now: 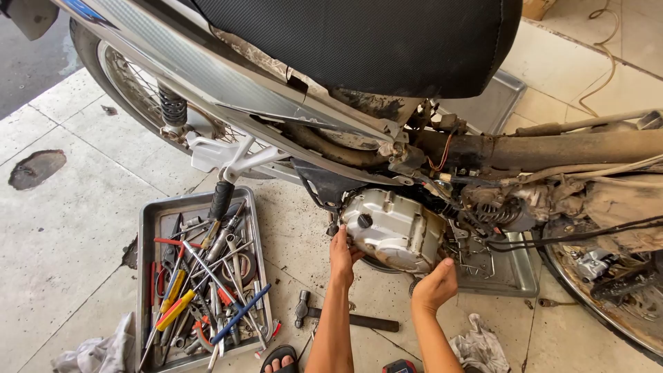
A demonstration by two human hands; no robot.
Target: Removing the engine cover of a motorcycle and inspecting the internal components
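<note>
A motorbike stands over the tiled floor, its black seat at the top. Below the frame sits the silver engine side cover with a black round cap. My left hand presses against the cover's left lower edge, fingers upward. My right hand cups the cover's lower right edge from beneath. Both hands touch the cover; whether either grips it firmly I cannot tell.
A metal tray full of several screwdrivers, wrenches and pliers lies on the floor at left. A hammer lies near my left forearm. Rags sit at right, another tray under the engine, the rear wheel at upper left.
</note>
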